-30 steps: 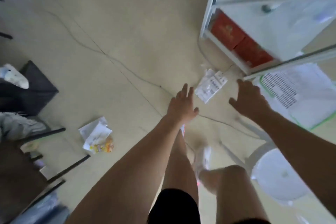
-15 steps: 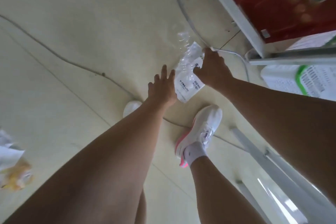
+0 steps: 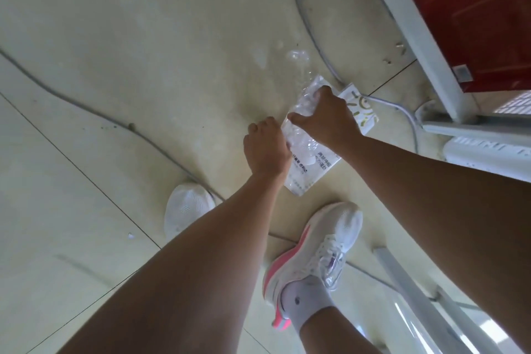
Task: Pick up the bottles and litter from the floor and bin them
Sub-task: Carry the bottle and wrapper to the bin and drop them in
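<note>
A crushed clear plastic bottle (image 3: pixel 300 66) lies on the tiled floor with its neck pointing away from me. Its body rests on a white printed wrapper (image 3: pixel 304 174). My right hand (image 3: pixel 324 121) is closed over the bottle's body, thumb and fingers pinching it. My left hand (image 3: pixel 265 149) is curled on the wrapper's left edge, touching the bottle. A second white packet with a yellow-green pattern (image 3: pixel 363 108) sticks out from under my right hand.
A grey cable (image 3: pixel 86 106) crosses the floor on the left and another cable (image 3: pixel 304 20) curves past the bottle. A white shelf frame (image 3: pixel 413 34) with a red box (image 3: pixel 474 8) stands at the right, above a white power strip (image 3: pixel 488 152). My shoes (image 3: pixel 319 247) stand below.
My head and both hands have dropped closer to the floor. My right hand has closed over the bottle, and my left hand's fingers have gone from stretched out to curled on the wrapper.
</note>
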Tool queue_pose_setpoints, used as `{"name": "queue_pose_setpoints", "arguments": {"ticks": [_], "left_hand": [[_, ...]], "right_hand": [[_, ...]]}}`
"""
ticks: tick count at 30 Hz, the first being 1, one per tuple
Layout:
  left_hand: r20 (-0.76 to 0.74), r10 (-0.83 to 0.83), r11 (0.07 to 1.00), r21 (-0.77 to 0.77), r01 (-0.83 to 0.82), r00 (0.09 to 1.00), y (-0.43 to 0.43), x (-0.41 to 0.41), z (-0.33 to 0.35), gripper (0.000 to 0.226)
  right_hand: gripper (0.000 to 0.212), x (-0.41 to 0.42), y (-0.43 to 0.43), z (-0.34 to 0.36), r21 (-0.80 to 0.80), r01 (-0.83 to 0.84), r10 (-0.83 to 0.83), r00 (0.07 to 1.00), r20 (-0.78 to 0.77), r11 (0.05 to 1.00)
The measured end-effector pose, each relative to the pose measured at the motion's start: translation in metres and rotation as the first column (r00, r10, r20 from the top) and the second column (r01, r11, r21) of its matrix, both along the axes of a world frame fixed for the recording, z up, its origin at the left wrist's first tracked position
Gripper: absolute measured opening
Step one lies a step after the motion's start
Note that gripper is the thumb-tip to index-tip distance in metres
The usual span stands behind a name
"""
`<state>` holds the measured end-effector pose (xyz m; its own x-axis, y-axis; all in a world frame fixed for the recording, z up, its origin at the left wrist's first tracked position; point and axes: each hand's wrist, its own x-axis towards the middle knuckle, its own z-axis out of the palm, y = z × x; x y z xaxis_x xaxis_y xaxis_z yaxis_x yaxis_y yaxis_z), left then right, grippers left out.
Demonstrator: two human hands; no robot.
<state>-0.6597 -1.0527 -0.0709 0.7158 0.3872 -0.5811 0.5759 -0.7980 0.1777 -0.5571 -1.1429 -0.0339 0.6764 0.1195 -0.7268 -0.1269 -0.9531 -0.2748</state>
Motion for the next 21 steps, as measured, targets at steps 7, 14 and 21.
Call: {"name": "queue_pose_setpoints", "arguments": {"ticks": [7,14,21], "left_hand": [[-0.157,0.264,0.906,-0.298,-0.301,0.952,0.029,0.002,0.041,0.017],[0.030,0.169,0.921,-0.362,-0.147,0.985,0.080,-0.001,0.192,0.032],[0.092,0.316,0.922,-0.267,-0.282,0.944,0.145,0.007,0.421,0.026]], "right_hand": [[0.078,0.024,-0.020,0.058,-0.019,-0.023,0.024,0.999,0.026,1.000],[0.079,0.036,0.007,0.194,0.023,-0.012,0.012,1.000,-0.001,1.000],[0.089,0.054,0.068,0.429,0.008,-0.195,0.195,0.978,-0.071,0.981]]}}
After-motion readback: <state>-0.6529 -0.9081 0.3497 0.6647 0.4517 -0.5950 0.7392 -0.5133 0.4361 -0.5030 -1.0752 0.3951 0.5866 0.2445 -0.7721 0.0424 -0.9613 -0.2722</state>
